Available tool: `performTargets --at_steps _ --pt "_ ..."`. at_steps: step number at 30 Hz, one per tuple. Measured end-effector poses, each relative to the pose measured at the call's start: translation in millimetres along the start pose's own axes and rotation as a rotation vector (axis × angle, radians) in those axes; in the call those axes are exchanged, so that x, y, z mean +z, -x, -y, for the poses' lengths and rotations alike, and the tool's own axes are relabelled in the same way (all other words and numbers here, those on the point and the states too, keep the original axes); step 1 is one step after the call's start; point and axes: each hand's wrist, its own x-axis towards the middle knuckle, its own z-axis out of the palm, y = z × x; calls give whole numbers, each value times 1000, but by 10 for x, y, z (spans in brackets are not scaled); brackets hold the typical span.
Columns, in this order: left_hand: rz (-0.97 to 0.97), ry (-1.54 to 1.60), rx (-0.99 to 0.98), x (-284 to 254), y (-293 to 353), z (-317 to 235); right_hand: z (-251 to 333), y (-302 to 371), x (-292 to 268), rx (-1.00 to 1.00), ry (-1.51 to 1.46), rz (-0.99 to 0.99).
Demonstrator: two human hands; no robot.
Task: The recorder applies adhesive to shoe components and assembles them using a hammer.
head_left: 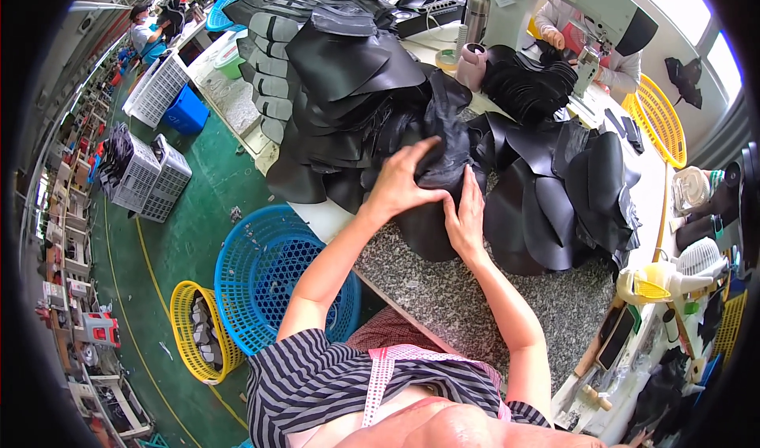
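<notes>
Both hands are on the same black leather piece (443,151), right at the middle of the speckled worktop (467,298). The left hand (400,180) presses down on top of it, fingers spread and curled over the crumpled fold. The right hand (467,214) lies flat just beside it, fingers straight, pinning the lower edge of that piece; whether it actually grips is hard to tell.

Beyond the left hand rises a tall stack of black cut pieces (332,68). To the right of the right hand, rounded black panels (562,203) fan out over the worktop. Below the left forearm, down on the green floor (190,226), stands a blue basket (269,282), with a yellow basket (198,329) just beside it. Far beyond the hands, another person's hands (554,38) work at a sewing machine (602,13).
</notes>
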Motion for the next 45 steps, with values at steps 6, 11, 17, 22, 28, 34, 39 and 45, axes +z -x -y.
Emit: performTargets --at_steps 6,11,17,22,28,34,39,45 --pt "15 131 42 131 -6 -55 -51 -24 -35 -4 -151 -8" --pt "-55 224 77 137 183 -122 105 87 -122 21 -211 -74" --pt "-160 326 -29 52 505 -240 305 291 -167 9 -467 -9" --pt "-354 130 423 -175 -29 -366 417 -485 -471 -318 -480 -125" --pt "-722 159 356 66 -1143 -265 485 -2038 -695 -456 -548 42" --pt "-655 243 -103 1116 -1501 120 -1198 -2886 261 -131 -470 150" --pt "-535 82 -267 673 -1040 791 -583 -2472 1165 111 -59 228" --pt "-288 219 -209 1002 -972 222 -963 -2708 664 201 -474 -71"
